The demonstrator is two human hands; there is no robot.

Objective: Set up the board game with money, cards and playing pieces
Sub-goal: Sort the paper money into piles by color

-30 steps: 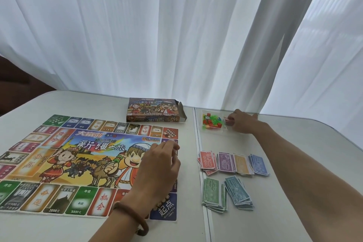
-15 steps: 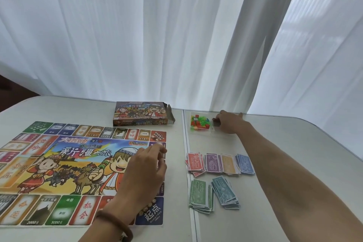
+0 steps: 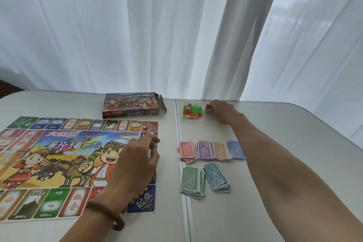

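Clearly the right hand (image 3: 218, 111) pinches the edge of the clear bag of pieces (image 3: 191, 112), beyond the board's (image 3: 74, 163) far right corner, likely to draw it closer. The left hand (image 3: 137, 159) curls over the board's right edge, perhaps steadying it; whether it grasps anything I cannot tell. Sorted money piles (image 3: 208, 149) lie right of the board

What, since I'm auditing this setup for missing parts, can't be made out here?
Head view:
- Left hand: its back hides whatever its grip holds over the colourful paper game board.
- Right hand: curled fingers hide whether it pinches the clear plastic bag of small coloured playing pieces; pieces too small to count.
- Board's left side: cut off by the frame.
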